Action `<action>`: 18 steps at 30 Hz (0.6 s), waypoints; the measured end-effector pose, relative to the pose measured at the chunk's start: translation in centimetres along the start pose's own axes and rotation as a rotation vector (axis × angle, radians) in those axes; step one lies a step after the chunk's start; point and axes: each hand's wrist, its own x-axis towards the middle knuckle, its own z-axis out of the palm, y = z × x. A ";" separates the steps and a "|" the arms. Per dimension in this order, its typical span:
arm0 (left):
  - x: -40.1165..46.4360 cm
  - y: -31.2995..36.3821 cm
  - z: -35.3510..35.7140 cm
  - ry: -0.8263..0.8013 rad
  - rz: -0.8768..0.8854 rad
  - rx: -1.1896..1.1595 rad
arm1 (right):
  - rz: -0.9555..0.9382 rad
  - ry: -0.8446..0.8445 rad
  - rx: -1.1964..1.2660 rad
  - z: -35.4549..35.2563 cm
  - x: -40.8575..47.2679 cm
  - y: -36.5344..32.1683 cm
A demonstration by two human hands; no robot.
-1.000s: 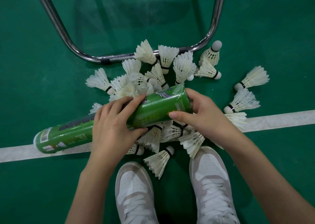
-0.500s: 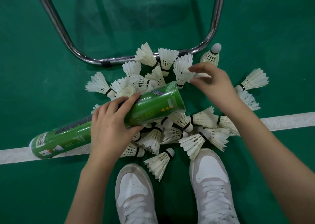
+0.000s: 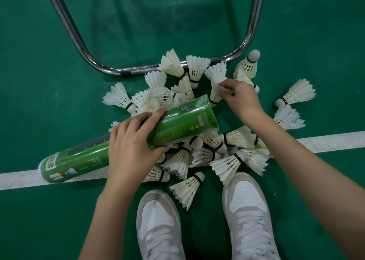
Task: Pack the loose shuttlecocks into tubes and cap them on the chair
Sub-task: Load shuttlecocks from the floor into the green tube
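Green court floor (image 3: 59, 66), chair frame (image 3: 83, 48) behind | our left hand (image 3: 130, 151) grips tube (image 3: 126, 141), tilted over pile | right hand (image 3: 241, 99) pinches shuttlecock (image 3: 216, 81) by feathers — risk: they crush, or jam at tube's mouth.

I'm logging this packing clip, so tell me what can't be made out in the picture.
Head view only:
- Green tube: contents hidden by its wall; left hand covers its label.
- Chair frame: seat cut off by top edge.
- Right hand: fingertips buried in shuttlecock feathers.
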 end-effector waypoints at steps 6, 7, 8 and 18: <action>0.0 0.0 0.1 0.004 0.005 -0.002 | 0.027 0.119 0.226 -1.9 -1.3 -0.9; 0.0 0.0 0.1 0.003 0.004 -0.001 | 0.032 0.139 0.283 -2.4 -1.7 -1.0; 0.0 0.0 0.1 0.002 0.004 -0.002 | 0.036 0.156 0.334 -3.0 -2.2 -1.2; -0.1 0.2 0.1 0.010 0.011 -0.001 | 0.045 0.099 0.538 -5.1 -7.4 -3.5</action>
